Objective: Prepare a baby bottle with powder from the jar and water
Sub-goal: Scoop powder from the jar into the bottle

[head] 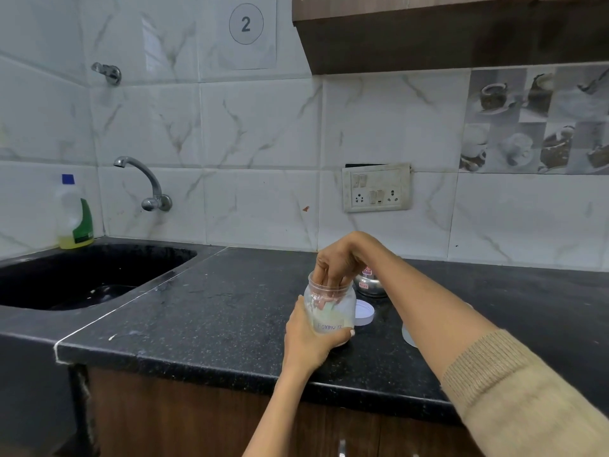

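A clear plastic jar (333, 311) with pale powder inside stands on the black counter (214, 311). My left hand (308, 338) grips its lower side, thumb across the front label. My right hand (339, 262) reaches down into the jar's open mouth, fingers curled round something pink inside, likely a scoop; what it is stays unclear through the plastic. The jar's white lid (365, 312) lies flat just to the right. A pale translucent object, perhaps the baby bottle (408, 334), shows partly behind my right forearm.
A steel pot (370, 285) stands behind the jar. The black sink (92, 275) lies to the left under a wall tap (145, 183), with a dish-soap bottle (74, 216) at its back corner. A socket panel (375, 188) is on the tiled wall.
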